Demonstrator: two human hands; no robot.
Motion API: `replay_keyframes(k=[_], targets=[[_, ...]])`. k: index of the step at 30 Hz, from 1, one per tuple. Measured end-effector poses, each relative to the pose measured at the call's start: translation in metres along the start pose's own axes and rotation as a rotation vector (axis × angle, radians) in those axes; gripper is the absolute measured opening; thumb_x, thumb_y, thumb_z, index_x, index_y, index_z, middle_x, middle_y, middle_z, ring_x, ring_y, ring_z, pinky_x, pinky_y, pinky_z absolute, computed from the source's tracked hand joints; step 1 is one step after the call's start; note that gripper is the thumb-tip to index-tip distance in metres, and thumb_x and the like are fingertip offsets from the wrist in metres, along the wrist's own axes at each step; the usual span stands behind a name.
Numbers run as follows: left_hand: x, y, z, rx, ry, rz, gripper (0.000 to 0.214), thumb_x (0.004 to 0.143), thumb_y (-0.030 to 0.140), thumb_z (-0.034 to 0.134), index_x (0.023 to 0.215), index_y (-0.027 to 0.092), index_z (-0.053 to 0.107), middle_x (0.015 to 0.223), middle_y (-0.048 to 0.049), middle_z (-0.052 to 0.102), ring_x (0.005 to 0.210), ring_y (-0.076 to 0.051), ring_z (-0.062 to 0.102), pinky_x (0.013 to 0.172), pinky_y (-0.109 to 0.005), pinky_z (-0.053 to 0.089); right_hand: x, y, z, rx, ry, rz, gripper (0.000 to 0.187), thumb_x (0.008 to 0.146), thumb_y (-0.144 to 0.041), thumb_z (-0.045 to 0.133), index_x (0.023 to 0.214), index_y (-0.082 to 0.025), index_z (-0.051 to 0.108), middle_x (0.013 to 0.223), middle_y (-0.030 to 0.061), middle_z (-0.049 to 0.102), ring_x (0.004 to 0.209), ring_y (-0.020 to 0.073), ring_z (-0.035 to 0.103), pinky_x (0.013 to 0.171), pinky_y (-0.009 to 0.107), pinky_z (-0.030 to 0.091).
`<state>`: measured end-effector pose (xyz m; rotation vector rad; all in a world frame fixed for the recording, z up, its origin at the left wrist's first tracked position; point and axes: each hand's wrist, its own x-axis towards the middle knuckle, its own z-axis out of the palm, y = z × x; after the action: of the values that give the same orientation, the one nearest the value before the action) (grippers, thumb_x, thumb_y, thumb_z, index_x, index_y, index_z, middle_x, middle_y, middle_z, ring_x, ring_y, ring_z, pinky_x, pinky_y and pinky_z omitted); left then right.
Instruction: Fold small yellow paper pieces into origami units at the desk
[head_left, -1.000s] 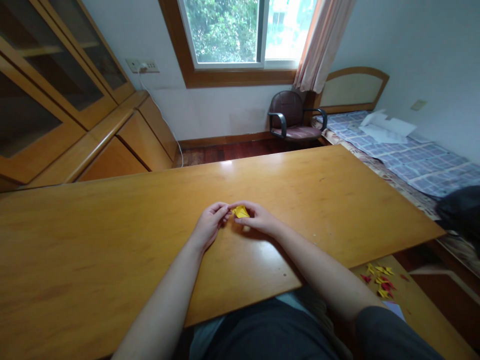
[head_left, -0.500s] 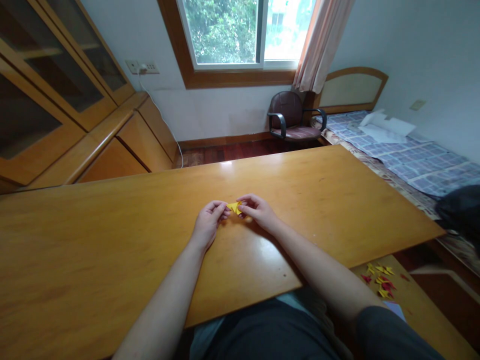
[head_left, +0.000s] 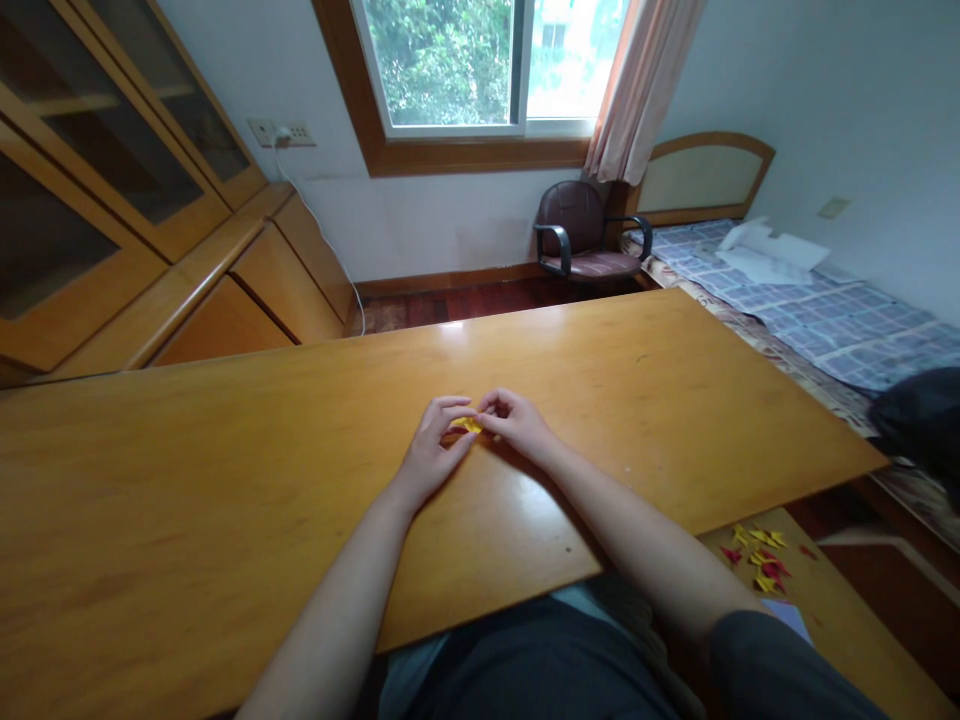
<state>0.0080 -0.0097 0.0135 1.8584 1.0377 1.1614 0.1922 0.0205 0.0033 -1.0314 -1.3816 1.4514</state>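
Above the wooden table (head_left: 247, 470), both my hands meet at a small piece of yellow origami paper (head_left: 468, 425), folded with pointed parts. My left hand (head_left: 436, 440) curves around it from the left, fingers over the top and the thumb at its lower edge. From the right, my right hand (head_left: 517, 422) pinches the paper between thumb and index finger. Much of the paper is hidden behind the fingers, so its exact shape cannot be made out.
Several small yellow and red folded paper figures (head_left: 766, 562) lie on a lower surface (head_left: 847, 620) at the right, near a pale paper stack (head_left: 787, 615). Beyond the table stand a chair (head_left: 581, 235), a bed (head_left: 840, 310) and a cabinet (head_left: 217, 290).
My left hand has shifted slightly right and its fingers now reach over the yellow origami paper, covering more of it. My right hand stays almost in place.
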Motion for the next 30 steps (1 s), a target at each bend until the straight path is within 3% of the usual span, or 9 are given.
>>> replay_keyframes(k=[3,6,12,17,25,30], targets=[[0.001,-0.004,-0.004,0.120,-0.078,0.081,0.012,0.088,0.023,0.066,0.098,0.026,0.071,0.120,-0.0079,0.059,0.117,-0.022,0.058,0.105,-0.042,0.048,0.000,-0.001,-0.001,-0.022,-0.007,-0.001,0.027,0.075,-0.038,0.074,0.084,-0.016,0.062,0.064,-0.0040,0.061,0.057,0.0098,0.057,0.054,0.022,0.043],[0.002,-0.006,-0.007,0.166,-0.110,0.087,0.013,0.088,0.024,0.066,0.100,0.026,0.071,0.118,-0.0076,0.062,0.113,-0.021,0.060,0.106,-0.041,0.047,0.000,-0.001,-0.003,-0.014,-0.023,0.000,0.029,0.075,-0.041,0.074,0.084,-0.016,0.063,0.066,-0.0029,0.062,0.057,0.0103,0.058,0.054,0.022,0.044],[0.004,-0.001,-0.010,0.142,-0.059,0.058,0.009,0.089,0.029,0.066,0.092,0.026,0.074,0.111,-0.0072,0.068,0.106,-0.021,0.063,0.101,-0.038,0.049,-0.003,-0.005,-0.003,0.047,-0.071,-0.011,0.036,0.077,-0.046,0.075,0.095,-0.017,0.063,0.071,-0.0020,0.065,0.059,0.0112,0.060,0.055,0.023,0.045],[0.003,0.001,-0.011,0.055,0.018,-0.010,0.011,0.087,0.034,0.069,0.090,0.025,0.074,0.112,-0.0086,0.069,0.107,-0.022,0.064,0.096,-0.037,0.052,-0.005,-0.005,-0.007,0.081,-0.066,-0.077,0.034,0.082,-0.048,0.071,0.098,-0.020,0.061,0.077,-0.0012,0.066,0.068,0.0130,0.064,0.065,0.026,0.051],[0.004,0.001,-0.013,0.031,0.069,-0.015,0.012,0.087,0.035,0.068,0.087,0.024,0.073,0.114,-0.0092,0.070,0.110,-0.024,0.064,0.097,-0.038,0.049,-0.004,-0.007,-0.018,-0.256,-0.120,-0.302,0.020,0.086,-0.037,0.069,0.098,-0.021,0.068,0.097,0.0036,0.065,0.085,0.0154,0.065,0.075,0.028,0.053],[0.003,0.001,-0.014,0.011,0.030,-0.024,0.009,0.088,0.031,0.068,0.086,0.024,0.073,0.115,-0.0092,0.070,0.110,-0.023,0.064,0.097,-0.037,0.049,-0.001,-0.010,-0.020,-0.361,-0.126,-0.401,0.015,0.089,-0.034,0.067,0.091,-0.021,0.072,0.093,0.0046,0.064,0.085,0.0165,0.063,0.077,0.030,0.052]])
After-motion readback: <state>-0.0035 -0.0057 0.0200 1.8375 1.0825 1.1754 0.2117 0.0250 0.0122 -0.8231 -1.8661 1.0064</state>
